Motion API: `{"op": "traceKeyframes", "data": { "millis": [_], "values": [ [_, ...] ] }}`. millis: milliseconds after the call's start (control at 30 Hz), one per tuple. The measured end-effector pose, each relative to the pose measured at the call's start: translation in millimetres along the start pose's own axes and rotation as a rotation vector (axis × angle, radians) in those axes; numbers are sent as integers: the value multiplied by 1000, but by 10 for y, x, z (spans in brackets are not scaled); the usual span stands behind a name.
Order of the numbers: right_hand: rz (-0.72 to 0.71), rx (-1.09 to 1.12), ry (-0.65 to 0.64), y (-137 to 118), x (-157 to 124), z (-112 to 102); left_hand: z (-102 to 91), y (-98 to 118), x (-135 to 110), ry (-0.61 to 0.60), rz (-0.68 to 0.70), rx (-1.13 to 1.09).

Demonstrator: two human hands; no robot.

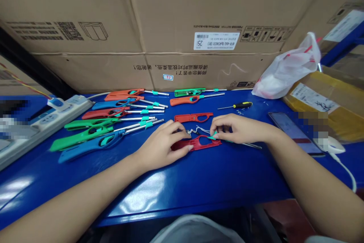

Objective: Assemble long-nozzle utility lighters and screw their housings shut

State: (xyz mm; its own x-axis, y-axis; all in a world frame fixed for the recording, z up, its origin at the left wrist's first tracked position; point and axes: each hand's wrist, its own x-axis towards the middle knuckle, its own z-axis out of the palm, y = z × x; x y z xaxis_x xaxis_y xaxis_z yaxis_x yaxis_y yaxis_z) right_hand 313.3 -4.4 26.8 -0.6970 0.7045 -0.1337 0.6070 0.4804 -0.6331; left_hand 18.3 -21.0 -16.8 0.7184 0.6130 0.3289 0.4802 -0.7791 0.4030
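On the blue table in front of me lies a red lighter shell half (205,146), its inner side up. My left hand (163,146) grips its left end, thumb on the near edge and fingers close to a small igniter part with white wire (199,129). My right hand (234,128) pinches a green trigger piece (212,135) at the shell's right end. A metal lighter tube (253,146) sticks out to the right beneath that hand. Just beyond lies the other red shell half (193,118).
Several coloured lighters (85,148) lie in a row at left, beside a power strip (47,119). Two more lighters (184,100) lie at the back. A screwdriver (242,104), small screws (240,112), a phone (292,131) and a plastic bag (288,70) are at right. Cardboard (170,34) stands behind.
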Motion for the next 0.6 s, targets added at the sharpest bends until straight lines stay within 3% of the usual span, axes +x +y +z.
{"op": "traceKeyframes", "data": {
  "millis": [200, 300, 400, 500, 600],
  "values": [
    [13, -134, 64, 91, -13, -12, 14, -79, 6, 45, -43, 40],
    [133, -126, 96, 105, -86, -65, 16, -90, 4, 67, -65, 59],
    [280, -110, 15, 125, -180, -136, 5, -65, 0, 78, -47, 53],
    [331, -157, -69, 171, -221, -182, -14, -33, 0, 21, 7, 35],
    [257, -182, -4, 197, -188, -176, -31, -17, 4, -50, 18, 29]
  ]
}}
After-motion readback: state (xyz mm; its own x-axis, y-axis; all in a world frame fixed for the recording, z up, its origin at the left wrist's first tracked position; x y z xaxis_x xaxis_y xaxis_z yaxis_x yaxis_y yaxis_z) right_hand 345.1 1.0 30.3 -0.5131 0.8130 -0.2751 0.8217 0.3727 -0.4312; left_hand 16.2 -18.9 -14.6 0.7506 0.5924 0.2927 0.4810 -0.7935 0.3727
